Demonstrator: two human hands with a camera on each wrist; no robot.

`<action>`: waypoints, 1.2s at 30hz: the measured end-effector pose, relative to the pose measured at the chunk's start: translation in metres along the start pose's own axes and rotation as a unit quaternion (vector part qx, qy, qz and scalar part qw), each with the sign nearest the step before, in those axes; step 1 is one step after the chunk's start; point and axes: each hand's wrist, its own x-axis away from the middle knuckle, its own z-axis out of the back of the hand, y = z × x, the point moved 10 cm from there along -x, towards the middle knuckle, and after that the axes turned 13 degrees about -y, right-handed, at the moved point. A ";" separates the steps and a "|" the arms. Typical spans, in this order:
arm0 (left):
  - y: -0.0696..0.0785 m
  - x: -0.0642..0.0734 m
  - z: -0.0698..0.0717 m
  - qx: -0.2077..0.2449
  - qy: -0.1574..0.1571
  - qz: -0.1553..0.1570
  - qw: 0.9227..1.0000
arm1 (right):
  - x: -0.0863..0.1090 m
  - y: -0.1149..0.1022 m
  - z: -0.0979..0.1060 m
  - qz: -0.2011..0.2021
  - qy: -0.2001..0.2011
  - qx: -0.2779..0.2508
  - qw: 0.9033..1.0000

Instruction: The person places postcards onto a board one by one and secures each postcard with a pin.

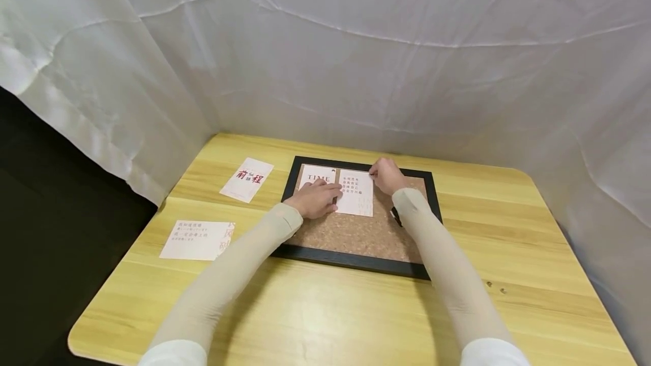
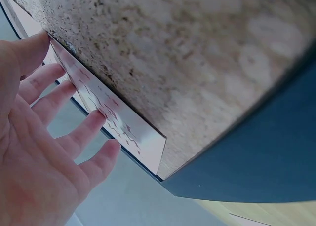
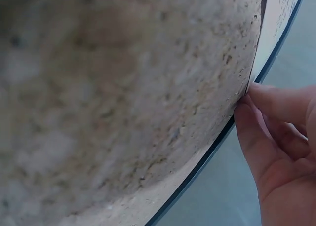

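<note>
A cork board (image 1: 351, 236) in a black frame lies on the table. Two white printed cards sit side by side on its upper part: the TIME card (image 1: 307, 173) on the left and a card with lines of text (image 1: 356, 207) to its right. My left hand (image 1: 315, 199) rests across the TIME card and the text card's left edge; its fingers are loosely extended over the TIME card (image 2: 140, 130) in the left wrist view. At the text card's upper right corner, my right hand (image 1: 389, 175) pinches with thumb and forefinger (image 3: 247, 117).
Left of the board lie a card with large red characters (image 1: 247, 179) and a wider text card (image 1: 195, 240). Two small round pieces (image 1: 495, 287) are on the table at the right. A pale curtain (image 1: 356, 83) hangs behind the table.
</note>
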 end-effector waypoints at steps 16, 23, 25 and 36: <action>-0.003 0.000 -0.001 0.000 0.001 0.001 1.000 | -0.001 -0.002 -0.008 -0.032 -0.044 0.070 0.996; -0.003 -0.001 0.000 -0.005 0.004 -0.001 1.000 | -0.002 -0.004 -0.007 -0.045 -0.050 0.070 0.995; -0.002 -0.002 0.000 -0.006 0.003 0.000 1.000 | -0.002 -0.004 -0.006 -0.047 -0.053 0.072 0.995; -0.002 -0.002 0.001 -0.004 0.001 0.005 1.000 | -0.001 -0.005 -0.008 -0.050 -0.049 0.087 0.994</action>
